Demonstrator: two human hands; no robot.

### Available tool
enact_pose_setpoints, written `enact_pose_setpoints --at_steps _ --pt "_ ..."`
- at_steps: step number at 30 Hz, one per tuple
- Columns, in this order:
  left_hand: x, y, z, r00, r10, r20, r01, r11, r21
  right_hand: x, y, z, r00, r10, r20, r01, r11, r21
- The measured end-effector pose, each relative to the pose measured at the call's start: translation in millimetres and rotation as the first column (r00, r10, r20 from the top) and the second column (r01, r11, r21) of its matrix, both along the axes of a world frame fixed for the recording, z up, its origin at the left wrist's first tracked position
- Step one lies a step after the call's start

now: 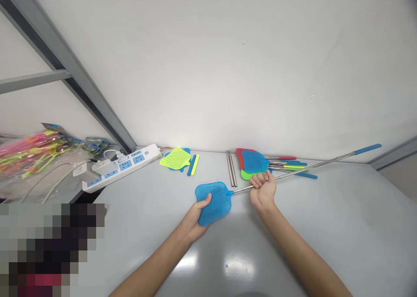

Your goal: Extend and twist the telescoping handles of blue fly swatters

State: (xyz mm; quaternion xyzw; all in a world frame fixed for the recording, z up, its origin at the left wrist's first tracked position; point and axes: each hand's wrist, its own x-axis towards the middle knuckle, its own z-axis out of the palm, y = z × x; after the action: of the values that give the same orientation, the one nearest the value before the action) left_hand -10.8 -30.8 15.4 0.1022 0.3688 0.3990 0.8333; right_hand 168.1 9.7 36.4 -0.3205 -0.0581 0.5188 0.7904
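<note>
A blue fly swatter (219, 210) with a long, drawn-out metal rod is held between both hands above the table. My left hand (194, 221) grips its perforated head, thumb on top and the other fingers hidden underneath. Around the rod, close to the head, my right hand (263, 190) is closed. The rod slants up to the right and ends in a blue handle (368, 149). Behind my right hand lies a pile of swatters with red, blue and green heads, the blue head (254, 161) on top. Two bare metal rods (231, 168) lie left of that pile.
Loose yellow (177, 158) and blue swatter heads lie at the back left, beside a blue grip (191, 165) and a yellow grip (195, 165). A white power strip (122, 166) and bagged colourful items (35, 151) are farther left. A wall (244, 71) rises behind the table (325, 210).
</note>
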Motion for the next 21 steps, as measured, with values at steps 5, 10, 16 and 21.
enact_pose_setpoints --at_steps 5,10,16,21 --pt "1 1 -0.3 1.000 0.000 -0.021 0.000 1.000 -0.022 -4 -2 -5 0.999 -0.003 -0.039 0.002 1.000 -0.031" --pt "0 1 -1.6 1.000 0.005 -0.013 -0.005 1.000 0.000 -12 -5 -8 0.993 0.001 -0.117 -0.010 0.997 -0.072" --pt "0 1 -3.1 1.000 -0.010 -0.011 0.010 1.000 0.021 -15 -7 -12 0.989 0.001 -0.145 -0.010 0.998 -0.060" --pt "-1 2 -3.9 0.999 -0.015 -0.037 0.016 1.000 0.018 -16 -9 -16 0.986 0.011 -0.165 -0.025 0.996 -0.082"
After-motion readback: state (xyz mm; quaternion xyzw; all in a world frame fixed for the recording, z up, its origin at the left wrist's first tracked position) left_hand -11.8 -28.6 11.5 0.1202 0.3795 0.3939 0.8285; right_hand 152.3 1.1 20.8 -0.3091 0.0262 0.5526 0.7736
